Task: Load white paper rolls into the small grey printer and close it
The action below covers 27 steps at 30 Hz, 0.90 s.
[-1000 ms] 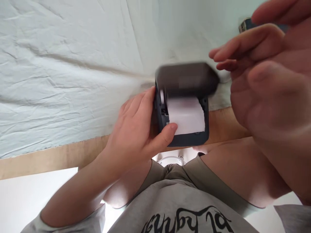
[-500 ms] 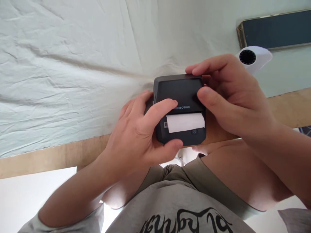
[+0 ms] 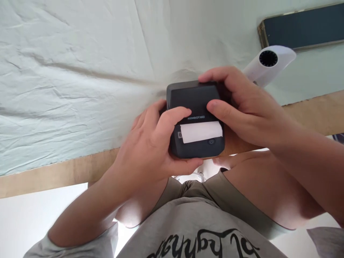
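Observation:
A black label printer sits at the table's near edge, with a strip of white paper lying across its front part. My left hand wraps round the printer's left side, its index finger on top and its thumb along the near edge. From the right, my right hand grips the printer, with the thumb on the lid and the fingers at the far right corner. A power button shows below the paper.
A dark-screened phone lies at the upper right. Beside it is a white device with a round black end. Wrinkled pale cloth covers the table, whose wooden edge runs along the front.
My right hand has shifted left, its thumb further over the lid. The printer appears slightly further left, and more of the white device shows.

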Tool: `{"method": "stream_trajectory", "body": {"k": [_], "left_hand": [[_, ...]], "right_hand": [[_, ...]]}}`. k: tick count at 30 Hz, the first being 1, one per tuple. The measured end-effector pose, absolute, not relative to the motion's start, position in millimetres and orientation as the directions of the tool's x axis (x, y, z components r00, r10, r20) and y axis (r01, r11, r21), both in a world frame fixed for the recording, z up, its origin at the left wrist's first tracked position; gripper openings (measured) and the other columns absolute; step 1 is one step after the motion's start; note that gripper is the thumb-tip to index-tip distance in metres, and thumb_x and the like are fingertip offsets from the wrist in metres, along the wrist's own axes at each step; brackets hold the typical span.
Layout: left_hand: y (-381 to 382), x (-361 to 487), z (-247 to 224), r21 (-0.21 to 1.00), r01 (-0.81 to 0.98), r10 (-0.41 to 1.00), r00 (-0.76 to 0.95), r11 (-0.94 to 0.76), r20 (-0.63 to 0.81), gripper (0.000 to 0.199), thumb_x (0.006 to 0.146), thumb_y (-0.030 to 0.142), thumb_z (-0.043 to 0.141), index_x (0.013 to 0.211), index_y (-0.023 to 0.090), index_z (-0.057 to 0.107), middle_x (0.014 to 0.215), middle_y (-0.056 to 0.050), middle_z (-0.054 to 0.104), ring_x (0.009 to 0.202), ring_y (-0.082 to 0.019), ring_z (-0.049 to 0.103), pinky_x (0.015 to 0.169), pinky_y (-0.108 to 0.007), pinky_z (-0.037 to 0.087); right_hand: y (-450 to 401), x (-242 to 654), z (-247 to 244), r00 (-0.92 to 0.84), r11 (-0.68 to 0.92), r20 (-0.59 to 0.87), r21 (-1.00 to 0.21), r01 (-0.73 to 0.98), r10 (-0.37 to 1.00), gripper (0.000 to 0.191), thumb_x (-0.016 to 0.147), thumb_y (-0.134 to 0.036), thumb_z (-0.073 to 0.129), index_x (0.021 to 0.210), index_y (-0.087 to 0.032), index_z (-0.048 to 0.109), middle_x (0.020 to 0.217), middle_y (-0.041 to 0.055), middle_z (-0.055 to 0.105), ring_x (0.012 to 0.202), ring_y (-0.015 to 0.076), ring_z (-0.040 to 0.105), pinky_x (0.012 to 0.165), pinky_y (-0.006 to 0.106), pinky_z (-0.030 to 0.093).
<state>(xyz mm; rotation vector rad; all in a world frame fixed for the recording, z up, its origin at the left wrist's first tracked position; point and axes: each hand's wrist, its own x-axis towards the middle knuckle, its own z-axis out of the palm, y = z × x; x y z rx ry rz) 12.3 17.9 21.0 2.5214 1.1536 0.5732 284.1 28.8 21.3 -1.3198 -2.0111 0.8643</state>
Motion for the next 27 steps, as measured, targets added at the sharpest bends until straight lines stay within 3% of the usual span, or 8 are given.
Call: {"method": "stream_trajectory", "body": {"k": [4,6,9,12,16,21,24,27], "left_hand": [[15,11,19,0.346,0.650,0.733,0.637,-0.677,0.238,0.088,0.116,0.076,0.056,0.174,0.013,0.039,0.165,-0.027,0.065,0.151,-0.042,0.071,0.123,-0.059,0.063],[15,11,17,0.337,0.654,0.733,0.640,-0.677,0.230,0.096,0.117,0.082,0.046,0.178,0.009,0.033,0.168,-0.028,0.064,0.153,-0.040,0.071,0.125,-0.056,0.062],[18,9,16,0.355,0.679,0.763,0.608,-0.643,0.219,0.110,0.112,0.094,0.040,0.180,0.010,0.026,0.168,-0.029,0.066,0.155,-0.041,0.071,0.126,-0.056,0.063],[22,6,19,0.370,0.690,0.774,0.612,-0.622,0.161,0.110,0.107,0.094,0.055,0.179,0.014,0.032,0.168,-0.026,0.067,0.157,-0.044,0.070,0.129,-0.058,0.061],[23,4,26,0.342,0.698,0.765,0.635,-0.629,0.112,0.107,0.101,0.091,0.070,0.174,0.016,0.045,0.170,-0.026,0.064,0.157,-0.048,0.068,0.129,-0.062,0.061],[14,5,29,0.282,0.740,0.787,0.609,-0.610,0.102,0.104,0.106,0.089,0.064,0.172,0.011,0.045,0.161,-0.028,0.070,0.152,-0.047,0.072,0.127,-0.061,0.063],[8,4,29,0.256,0.719,0.759,0.640,-0.647,0.121,0.094,0.114,0.078,0.058,0.172,0.006,0.042,0.159,-0.031,0.071,0.150,-0.045,0.074,0.124,-0.060,0.065],[5,1,30,0.284,0.715,0.763,0.636,-0.638,0.113,0.095,0.113,0.078,0.063,0.179,0.015,0.036,0.163,-0.027,0.069,0.151,-0.045,0.073,0.126,-0.061,0.063]], "right_hand": [[15,284,17,-0.272,0.330,0.203,-0.733,0.594,0.941,0.047,0.120,-0.054,0.046,0.158,-0.027,0.052,0.158,0.0059,0.061,0.147,0.0210,0.068,0.121,0.048,0.068],[11,287,14,-0.289,0.350,0.216,-0.740,0.575,0.933,0.047,0.119,-0.053,0.048,0.158,-0.026,0.049,0.160,0.0082,0.059,0.150,0.0216,0.067,0.123,0.049,0.068],[9,291,12,-0.291,0.363,0.229,-0.722,0.589,0.929,0.049,0.118,-0.051,0.051,0.159,-0.024,0.047,0.155,0.0103,0.062,0.142,0.0190,0.070,0.117,0.046,0.070],[9,293,12,-0.247,0.371,0.277,-0.673,0.640,0.929,0.045,0.117,-0.046,0.053,0.156,-0.024,0.051,0.151,0.0098,0.063,0.132,0.0169,0.070,0.105,0.040,0.070],[10,294,14,-0.293,0.379,0.241,-0.613,0.693,0.925,0.045,0.118,-0.041,0.045,0.159,-0.023,0.049,0.125,0.0054,0.069,0.107,0.0127,0.070,0.094,0.038,0.067],[12,289,13,-0.320,0.420,0.272,-0.566,0.710,0.907,0.045,0.118,-0.037,0.043,0.159,-0.019,0.048,0.096,-0.0006,0.066,0.079,0.0082,0.060,0.078,0.029,0.064],[11,287,13,-0.325,0.437,0.297,-0.516,0.737,0.898,0.045,0.121,-0.042,0.038,0.157,-0.017,0.049,0.097,0.0010,0.068,0.081,0.0097,0.063,0.076,0.029,0.064],[11,286,14,-0.339,0.450,0.303,-0.476,0.755,0.890,0.058,0.124,-0.056,0.028,0.159,-0.015,0.049,0.102,0.0035,0.071,0.083,0.0114,0.067,0.071,0.029,0.061]]}}
